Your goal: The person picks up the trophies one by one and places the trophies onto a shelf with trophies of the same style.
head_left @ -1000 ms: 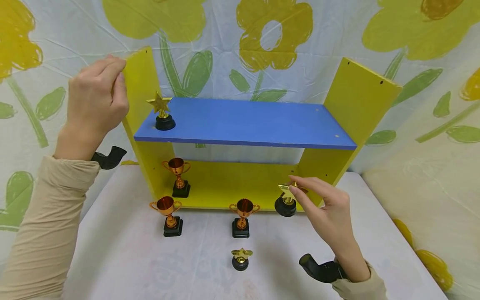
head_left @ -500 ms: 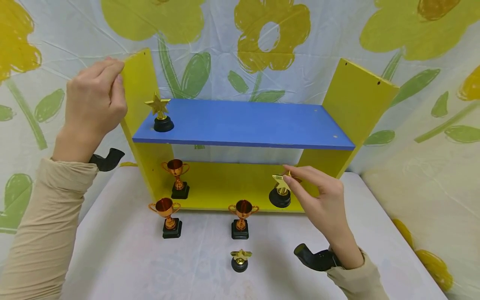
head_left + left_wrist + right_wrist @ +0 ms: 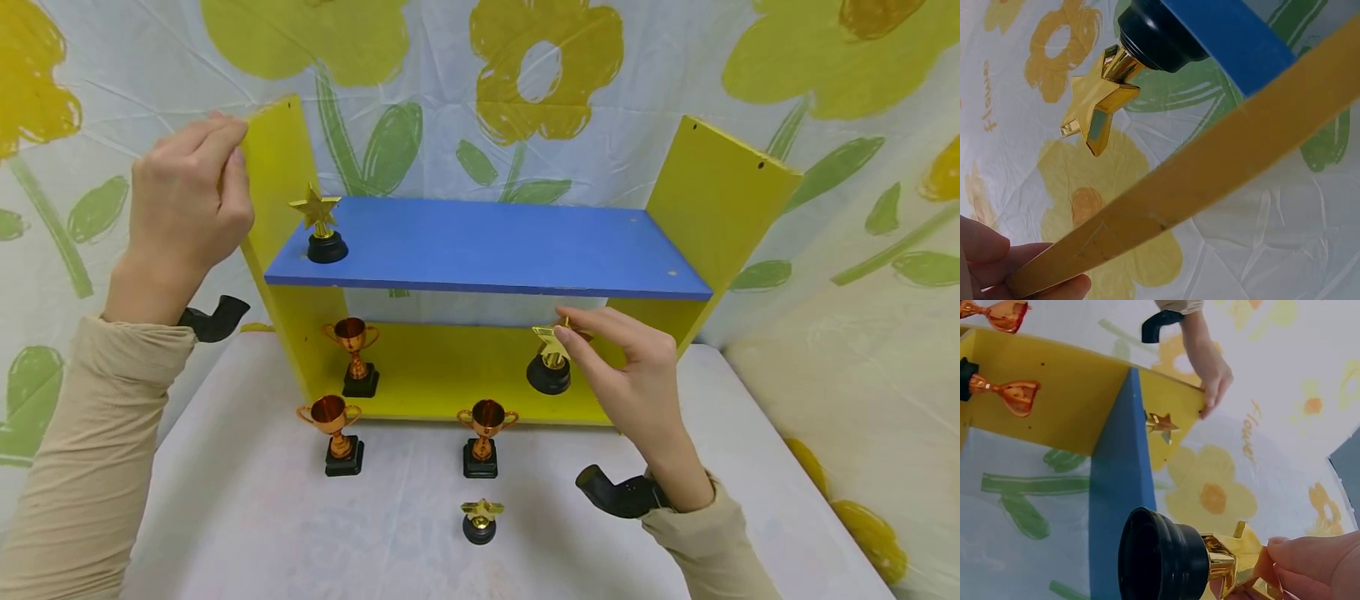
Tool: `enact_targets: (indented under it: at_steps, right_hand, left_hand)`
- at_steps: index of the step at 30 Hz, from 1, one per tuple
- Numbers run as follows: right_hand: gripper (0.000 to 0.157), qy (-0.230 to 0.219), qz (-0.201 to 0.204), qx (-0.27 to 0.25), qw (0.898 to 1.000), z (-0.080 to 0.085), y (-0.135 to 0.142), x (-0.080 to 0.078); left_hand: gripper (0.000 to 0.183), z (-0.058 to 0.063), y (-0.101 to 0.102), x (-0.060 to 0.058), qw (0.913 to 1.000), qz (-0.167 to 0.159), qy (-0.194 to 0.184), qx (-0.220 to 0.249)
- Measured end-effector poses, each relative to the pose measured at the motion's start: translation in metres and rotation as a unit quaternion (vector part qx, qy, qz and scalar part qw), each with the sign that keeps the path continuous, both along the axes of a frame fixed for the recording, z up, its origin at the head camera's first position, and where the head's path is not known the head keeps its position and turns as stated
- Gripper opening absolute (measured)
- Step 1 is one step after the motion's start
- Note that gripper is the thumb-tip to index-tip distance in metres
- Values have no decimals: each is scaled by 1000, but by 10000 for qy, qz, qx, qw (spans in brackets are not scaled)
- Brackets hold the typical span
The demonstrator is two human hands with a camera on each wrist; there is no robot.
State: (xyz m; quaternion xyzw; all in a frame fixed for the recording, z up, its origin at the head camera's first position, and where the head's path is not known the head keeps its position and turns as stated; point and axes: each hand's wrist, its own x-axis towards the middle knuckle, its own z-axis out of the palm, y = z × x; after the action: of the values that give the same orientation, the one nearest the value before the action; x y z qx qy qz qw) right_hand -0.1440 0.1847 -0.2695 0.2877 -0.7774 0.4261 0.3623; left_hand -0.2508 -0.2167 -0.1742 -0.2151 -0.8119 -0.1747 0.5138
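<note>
My right hand [image 3: 637,375] pinches a gold star trophy [image 3: 551,367] by its star, between thumb and fingertips. The trophy's round black base hangs below, in front of the shelf's lower opening; the right wrist view shows that base [image 3: 1160,556] close up. With my left hand [image 3: 187,192] I grip the top front corner of the yellow side panel [image 3: 1166,206], fingers on both faces of it. Near that hand, another gold star trophy [image 3: 324,225] stands upright at the left end of the blue shelf board [image 3: 480,246].
One copper cup trophy [image 3: 356,358] stands on the yellow bottom board [image 3: 435,375] at left. On the white table are two more copper cups [image 3: 341,437] [image 3: 483,437] and a small gold star trophy [image 3: 480,521]. The right side panel [image 3: 720,200] rises beyond my right hand.
My right hand has carried the star trophy up and a little left, toward the shelf. The left hand keeps its grip on the side panel.
</note>
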Motion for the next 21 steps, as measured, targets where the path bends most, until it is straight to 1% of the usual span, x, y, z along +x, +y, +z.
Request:
enact_targets:
  at_steps: [6, 9, 16, 21]
  right_hand:
    - [30, 33, 49, -173, 9998, 11, -7, -4]
    - [29, 57, 62, -236, 9997, 14, -9, -8]
    - [26, 95, 193, -326, 9992, 18, -13, -17]
    - [24, 168, 213, -317, 9991, 22, -16, -22]
  left_hand:
    - [39, 0, 0, 1, 10000, -7, -24, -3]
    - [39, -1, -1, 1, 10000, 3, -35, 10]
    - [38, -1, -1, 0, 10000, -5, 49, 38]
    - [39, -1, -1, 0, 10000, -14, 0, 8]
